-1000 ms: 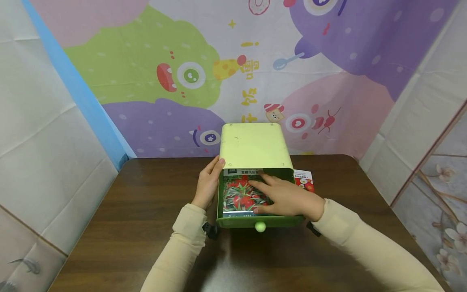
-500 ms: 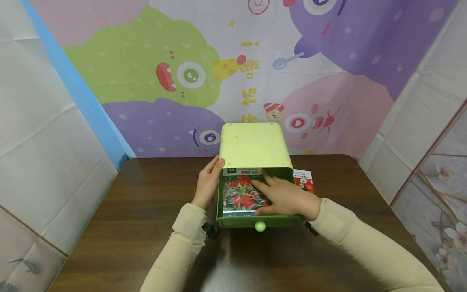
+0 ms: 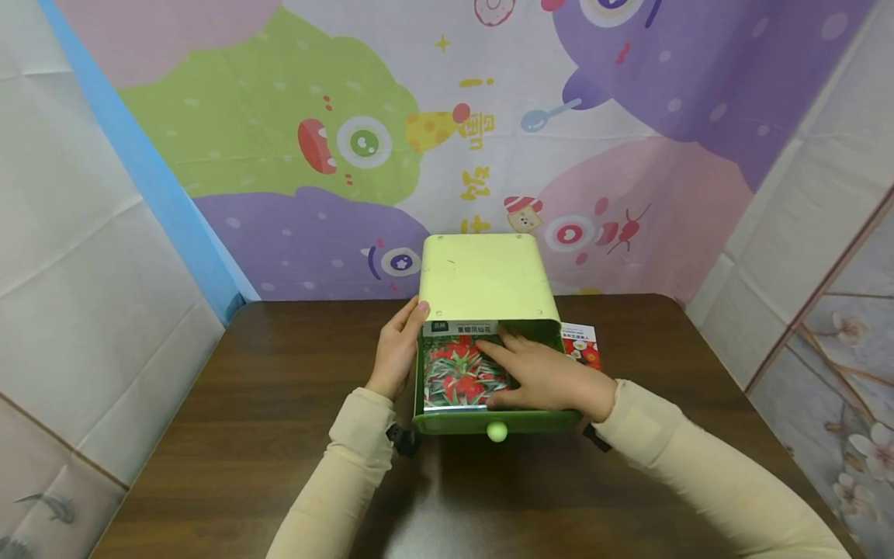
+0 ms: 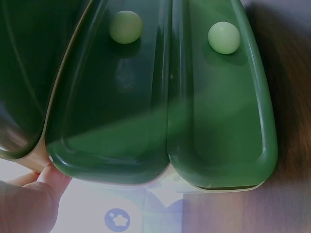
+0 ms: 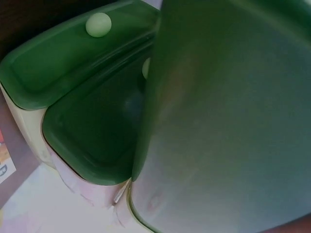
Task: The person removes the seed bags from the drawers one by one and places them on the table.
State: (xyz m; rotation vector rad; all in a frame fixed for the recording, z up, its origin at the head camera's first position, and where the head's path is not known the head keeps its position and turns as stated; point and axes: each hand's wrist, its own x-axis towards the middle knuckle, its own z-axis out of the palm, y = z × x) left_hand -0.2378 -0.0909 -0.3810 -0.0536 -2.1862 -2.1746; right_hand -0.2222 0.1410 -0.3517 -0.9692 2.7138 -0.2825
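Note:
On the table stands a pale yellow-green desktop drawer cabinet (image 3: 489, 276), its top green drawer (image 3: 450, 424) pulled out toward me. Inside the drawer lies a seed packet (image 3: 457, 369) printed with red flowers. My right hand (image 3: 548, 376) reaches into the drawer from the right, fingers spread and extended over the packet, thumb near its lower right edge. Against the cabinet's left side rests my left hand (image 3: 398, 349), thumb at the front top corner. The left wrist view shows that hand's thumb (image 4: 54, 182) touching the cabinet wall. The right wrist view does not show my right hand.
Another flower packet (image 3: 582, 349) lies on the brown table (image 3: 279, 435), partly hidden behind the cabinet's right side. Two closed drawers (image 4: 116, 97) with round knobs sit below the pulled-out one. A cartoon cloth (image 3: 279, 124) hangs close behind.
My right hand has shifted slightly within the drawer, uncovering more of the packet's title. The packet's bottom strip shows less above the drawer front. My left hand stays in place.

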